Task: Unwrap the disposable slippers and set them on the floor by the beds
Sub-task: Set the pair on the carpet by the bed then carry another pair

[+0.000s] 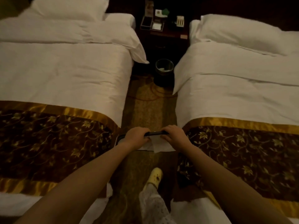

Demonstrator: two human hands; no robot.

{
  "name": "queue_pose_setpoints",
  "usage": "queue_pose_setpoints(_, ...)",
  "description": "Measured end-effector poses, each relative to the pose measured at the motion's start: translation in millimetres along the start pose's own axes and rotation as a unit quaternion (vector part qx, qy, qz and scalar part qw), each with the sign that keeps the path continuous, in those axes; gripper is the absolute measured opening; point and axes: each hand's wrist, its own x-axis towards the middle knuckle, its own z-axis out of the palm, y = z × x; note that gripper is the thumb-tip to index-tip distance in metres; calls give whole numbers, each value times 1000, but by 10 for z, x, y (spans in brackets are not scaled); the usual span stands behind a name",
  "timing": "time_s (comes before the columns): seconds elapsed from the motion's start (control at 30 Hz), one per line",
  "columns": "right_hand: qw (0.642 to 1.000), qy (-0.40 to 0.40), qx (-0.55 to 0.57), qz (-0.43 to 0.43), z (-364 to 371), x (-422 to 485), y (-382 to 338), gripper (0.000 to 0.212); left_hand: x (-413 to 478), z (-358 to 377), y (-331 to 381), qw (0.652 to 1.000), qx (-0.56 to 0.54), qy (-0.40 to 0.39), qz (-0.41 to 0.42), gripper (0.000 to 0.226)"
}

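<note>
I see both arms reach out over the carpet [146, 109] strip between the 2 beds. The left hand [136, 136] and the right hand [175, 136] hold the slippers [156, 133] between them, out in the air above the floor. The slippers look like a flat, thin, dark bar with a shiny edge, and I cannot tell if it is 1 or 2. Both sets of fingers are curled tight around its ends. White, crinkly wrapping [159, 145] hangs down under the hands. The left bed [64, 75] and right bed [234, 88] have smooth white covers and a dark band with gold leaves. A round bin [164, 65] sits further up the carpet. A pale yellow shoe [156, 176] stands below.
</note>
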Motion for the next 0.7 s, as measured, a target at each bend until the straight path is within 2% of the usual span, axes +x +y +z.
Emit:
queue_pose_setpoints(0.2, 999, -38, 26, 22, 164, 860, 755, 24, 1185, 244, -225, 999, -6, -52, -12, 20)
queue_pose_setpoints(0.37, 996, -63, 44, 42, 606, 1504, 1351, 24, 2049, 661, -586, 995, -24, -93, -22, 23)
queue_pose_setpoints(0.5, 994, -68, 44, 79, 1409, 2015, 1993, 28, 2827, 1368, -1037, 993, -23, -117, -16, 28)
queue_pose_setpoints(0.7, 986, -87, 41, 133, 3151, 2695, 2922, 32, 3879, 2893, -1946, 986, -27, -163, -10, 24)
